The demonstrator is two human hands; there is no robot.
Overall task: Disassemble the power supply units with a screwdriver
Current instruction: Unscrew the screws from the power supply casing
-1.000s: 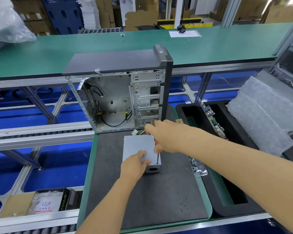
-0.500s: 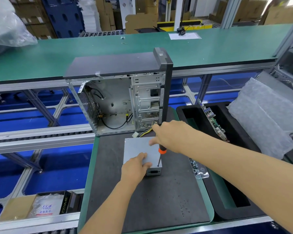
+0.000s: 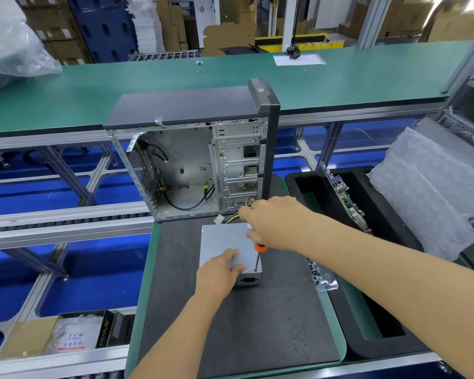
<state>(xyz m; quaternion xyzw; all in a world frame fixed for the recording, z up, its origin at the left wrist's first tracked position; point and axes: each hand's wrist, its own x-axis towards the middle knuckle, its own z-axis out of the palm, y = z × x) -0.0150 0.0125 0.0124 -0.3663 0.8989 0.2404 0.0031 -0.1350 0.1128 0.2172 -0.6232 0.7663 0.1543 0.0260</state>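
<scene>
The table (image 3: 307,348), covered by a dark mat with a green border, carries everything that matters here. At its far end stands an open computer case (image 3: 192,149), side panel off, its inside largely stripped and a few cables trailing out toward the near side. Just in front of the case, flat on the mat, lies the power supply (image 3: 222,242), a grey metal box with its socket end facing the person. To the right a black foam tray (image 3: 367,269) holds a circuit board (image 3: 345,198) propped on edge, and a bagged part (image 3: 322,274) lies just beside the mat's right edge.

The left hand (image 3: 216,277) rests on the near top corner of the power supply, fingers spread flat and pressing down to steady it rather than curling round it. The right hand (image 3: 274,220) has its grip closed round the orange handle of the screwdriver (image 3: 258,255), which stands nearly upright with its tip at the top face near the right front corner.

The step in hand looks like backing out 1 cover screw. Next, the tip likely needs to stay seated and square in the head, with steady downward pressure while turning, then the loosened screw lifted clear. The screw itself is too small to make out.
</scene>
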